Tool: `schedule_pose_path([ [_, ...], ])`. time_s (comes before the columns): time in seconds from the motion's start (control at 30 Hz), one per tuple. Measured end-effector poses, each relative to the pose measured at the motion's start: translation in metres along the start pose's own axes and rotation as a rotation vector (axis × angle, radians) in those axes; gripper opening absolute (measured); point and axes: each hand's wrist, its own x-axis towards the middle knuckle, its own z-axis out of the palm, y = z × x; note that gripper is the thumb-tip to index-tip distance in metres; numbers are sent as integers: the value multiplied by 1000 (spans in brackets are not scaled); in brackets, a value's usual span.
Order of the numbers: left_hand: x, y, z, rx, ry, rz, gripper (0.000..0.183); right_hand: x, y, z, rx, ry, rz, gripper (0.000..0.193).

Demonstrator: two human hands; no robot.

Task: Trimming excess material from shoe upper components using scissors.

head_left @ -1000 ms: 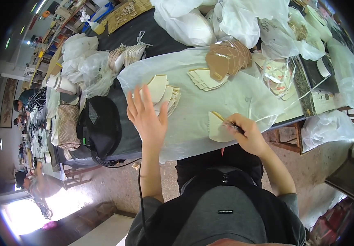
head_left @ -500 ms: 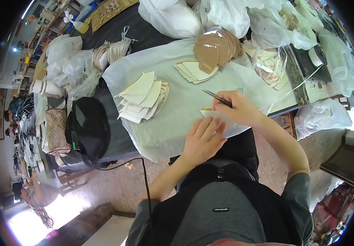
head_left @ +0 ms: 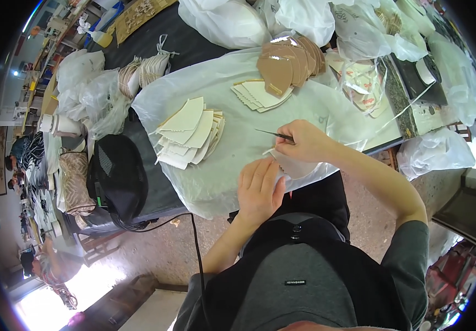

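My right hand (head_left: 302,140) is closed round a slim dark pointed tool (head_left: 275,134); its kind is not clear. The tip points left over the plastic sheet (head_left: 238,149). Below that hand lies a pale cut piece (head_left: 298,166) with a zigzag edge, near the sheet's front edge. My left hand (head_left: 260,185) rests palm down, fingers stretched out, with fingertips at the piece's left side. A fanned stack of white cut pieces (head_left: 191,132) lies to the left. Farther off are a smaller white stack (head_left: 260,95) and a stack of brown pieces (head_left: 287,66).
White plastic bags (head_left: 221,22) line the table's far side. A black mesh-sided object (head_left: 119,174) and a patterned cloth roll (head_left: 74,182) sit at the left. A black cable (head_left: 196,243) hangs near my left arm. Printed pieces (head_left: 362,83) lie at the right.
My left hand has moved slightly left and lies flatter. The right hand has shifted a little left with the tool, now turned more level. More of the pale piece shows.
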Motion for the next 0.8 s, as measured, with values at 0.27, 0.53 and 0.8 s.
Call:
schedule_pose_path([
  [0.27,9,-3,0,122,-102,3,37,-5,1,-6,-106,22,-65,19],
  [0.53,15,5,-2,110,-96,-50,40,-21,16,-24,-70,-3,23,26],
  [0.8,21,7,-2,184,-189,-53,39,-27,-6,-33,58,-108,228,21],
])
